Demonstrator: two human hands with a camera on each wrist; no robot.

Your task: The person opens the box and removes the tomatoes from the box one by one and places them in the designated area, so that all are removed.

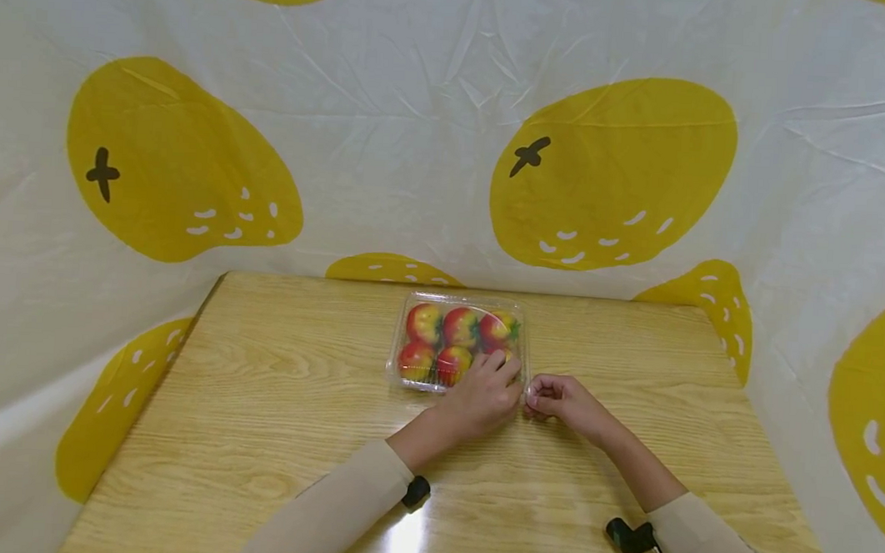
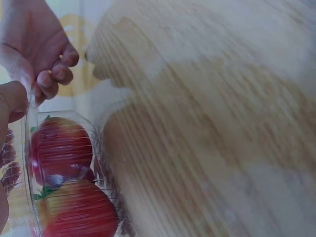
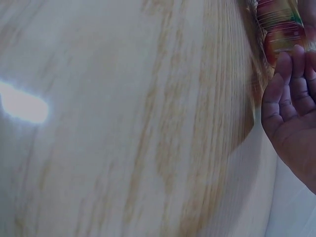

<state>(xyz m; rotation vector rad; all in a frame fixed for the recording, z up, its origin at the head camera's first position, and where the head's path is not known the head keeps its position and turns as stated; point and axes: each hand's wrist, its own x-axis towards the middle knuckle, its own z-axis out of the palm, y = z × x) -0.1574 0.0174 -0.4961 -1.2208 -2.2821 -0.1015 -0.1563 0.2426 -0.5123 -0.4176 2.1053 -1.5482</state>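
Note:
A clear plastic clamshell container (image 1: 423,385) sits on the table with its lid down. Inside it are several red-and-yellow fruits (image 1: 461,326) with green leaves, set in two rows. My left hand (image 1: 479,398) lies over the front right part of the lid, fingers bent on top and thumb at the rim, hiding part of the fruit there. At the front right corner, my right hand (image 1: 565,400) pinches the container's edge between thumb and fingers. The left wrist view shows the right hand (image 2: 42,42) meeting the left thumb (image 2: 12,98) at the rim.
The wooden table (image 1: 269,434) extends around the container on all sides. Behind it and along both sides hangs a white cloth (image 1: 396,157) printed with large yellow fruit shapes. Black wrist cameras (image 1: 632,537) are worn at both sleeves.

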